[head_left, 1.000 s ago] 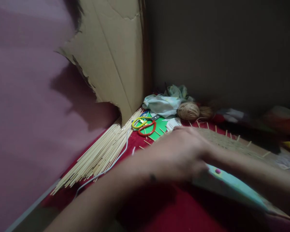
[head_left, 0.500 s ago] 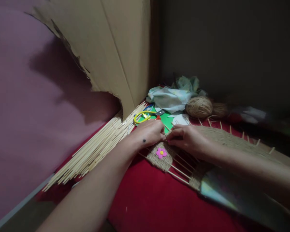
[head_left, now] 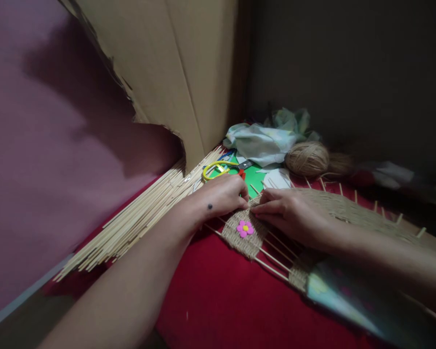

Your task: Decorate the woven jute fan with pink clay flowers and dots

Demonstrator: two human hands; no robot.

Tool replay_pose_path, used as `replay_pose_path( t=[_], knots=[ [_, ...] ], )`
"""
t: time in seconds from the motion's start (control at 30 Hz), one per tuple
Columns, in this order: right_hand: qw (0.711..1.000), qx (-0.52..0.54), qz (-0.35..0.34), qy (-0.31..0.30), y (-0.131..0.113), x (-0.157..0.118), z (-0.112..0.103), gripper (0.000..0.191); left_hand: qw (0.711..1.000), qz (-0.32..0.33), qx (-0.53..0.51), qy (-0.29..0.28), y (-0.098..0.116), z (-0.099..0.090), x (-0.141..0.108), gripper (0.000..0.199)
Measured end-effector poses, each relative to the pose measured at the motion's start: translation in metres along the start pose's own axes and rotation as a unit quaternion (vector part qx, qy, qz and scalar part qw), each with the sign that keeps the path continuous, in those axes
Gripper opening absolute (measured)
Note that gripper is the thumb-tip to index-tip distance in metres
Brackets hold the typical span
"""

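Over red cloth (head_left: 207, 310) I am steering both hands at a woven piece (head_left: 240, 242) which is lying there, probably light, springy and best taken by its dense weave, while left hand (head_left: 228, 194) and right hand (head_left: 294, 213) are pinching its far edge with nearly closed fingers.

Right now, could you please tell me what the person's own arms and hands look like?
The left hand and right hand wear no gloves. Neither the left forearm nor the right forearm shows a sleeve, watch or bracelet. A small, dark, round mark sits near the left wrist.
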State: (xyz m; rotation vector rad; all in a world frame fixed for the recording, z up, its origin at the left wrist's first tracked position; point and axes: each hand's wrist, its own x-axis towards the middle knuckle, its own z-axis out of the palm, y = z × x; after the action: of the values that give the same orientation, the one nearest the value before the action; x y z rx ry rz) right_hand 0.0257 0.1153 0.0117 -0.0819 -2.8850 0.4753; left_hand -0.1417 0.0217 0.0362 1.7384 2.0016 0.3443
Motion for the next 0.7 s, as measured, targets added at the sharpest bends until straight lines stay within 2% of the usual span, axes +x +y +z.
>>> replay_pose_path(
  t=[0.27,0.5,0.7],
  knots=[
    [0.999,-0.044,-0.02,-0.006,0.0,-0.004,0.004,0.031,1.0,-0.002,0.02,0.001,0.002,0.001,-0.003,0.022],
    [0.992,-0.006,0.122,-0.021,-0.011,-0.006,0.003,0.028,1.0,0.016,0.023,0.006,0.002,0.001,-0.003,0.02],
    [0.999,-0.036,-0.008,-0.034,-0.005,-0.011,-0.003,0.033,1.0,0.023,0.016,-0.003,0.001,0.0,-0.004,0.023]
  ],
)
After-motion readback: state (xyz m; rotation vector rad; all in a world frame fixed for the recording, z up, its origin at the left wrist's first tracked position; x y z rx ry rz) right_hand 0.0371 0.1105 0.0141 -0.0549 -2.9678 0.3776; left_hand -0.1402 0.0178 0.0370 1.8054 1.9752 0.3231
